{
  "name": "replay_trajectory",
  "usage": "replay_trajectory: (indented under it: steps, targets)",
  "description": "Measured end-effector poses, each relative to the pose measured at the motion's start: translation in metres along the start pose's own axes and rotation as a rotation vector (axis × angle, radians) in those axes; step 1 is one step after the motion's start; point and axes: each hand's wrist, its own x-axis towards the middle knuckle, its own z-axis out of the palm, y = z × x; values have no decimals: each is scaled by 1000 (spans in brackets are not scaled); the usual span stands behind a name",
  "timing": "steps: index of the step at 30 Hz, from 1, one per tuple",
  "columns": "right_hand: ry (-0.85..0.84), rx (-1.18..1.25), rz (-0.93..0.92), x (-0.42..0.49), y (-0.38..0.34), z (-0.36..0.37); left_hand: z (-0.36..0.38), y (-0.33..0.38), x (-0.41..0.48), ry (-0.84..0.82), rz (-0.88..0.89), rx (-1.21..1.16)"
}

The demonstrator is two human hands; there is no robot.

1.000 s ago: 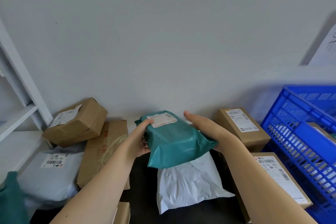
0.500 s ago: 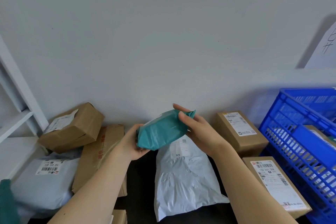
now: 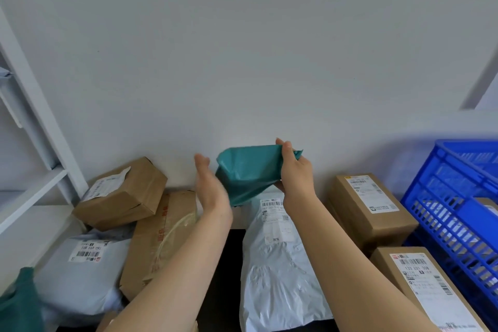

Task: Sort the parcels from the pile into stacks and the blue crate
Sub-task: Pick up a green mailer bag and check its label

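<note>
Teal parcel (image 3: 250,172) held up above the far end of the white mailer (image 3: 280,264), gripped along its top edge by the right hand (image 3: 295,175) with fingers curled over, left hand (image 3: 210,186) above that mailer's far-left corner, flat, fingers straight, holding nothing

**Teal mailer held up over the parcel pile**

The right hand (image 3: 295,170) grips a teal poly mailer (image 3: 248,172) by its upper right end, thumb and fingers curled round the plastic, holding it in the air before the pale wall. The left hand (image 3: 211,191) stands just beside the mailer's left edge, palm toward it, fingers straight. Below lies a white poly mailer (image 3: 280,264), label up, on a dark surface (image 3: 233,256). To its right sit a far cardboard box (image 3: 369,205) and a near cardboard box (image 3: 431,286), both labelled, beside the blue crate (image 3: 458,210). On the left, a small cardboard box (image 3: 121,194) sits tilted above a flat brown parcel (image 3: 159,237) and a grey mailer (image 3: 83,264), next to a white shelf frame (image 3: 35,116)
</note>
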Motion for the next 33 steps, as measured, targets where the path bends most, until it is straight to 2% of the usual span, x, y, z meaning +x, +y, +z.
replay_trajectory:
  steps: [3, 6, 11, 16, 20, 27, 33]
  targets:
    - [33, 47, -13, 3, -3, 8, 9, 3, -16, -80, 359, 102]
    - [27, 50, -17, 6, -2, 12, 11, 2, -17, -164, 495, 220]
    - [23, -38, -65, 10, -2, 7, 13, 11, -2, -83, 543, 317]
    - [6, -138, -182, 13, -4, 1, 16, 17, 2, -91, 587, 389]
    - [3, -177, -211, 15, -5, -3, 19, 20, 2, -81, 568, 361]
    - [-9, -173, -121, 17, -4, 0, 23, 25, -2, -243, 474, 301]
    - [-22, -200, -150, 9, -6, -2, 28, 24, -4, -281, 389, 223]
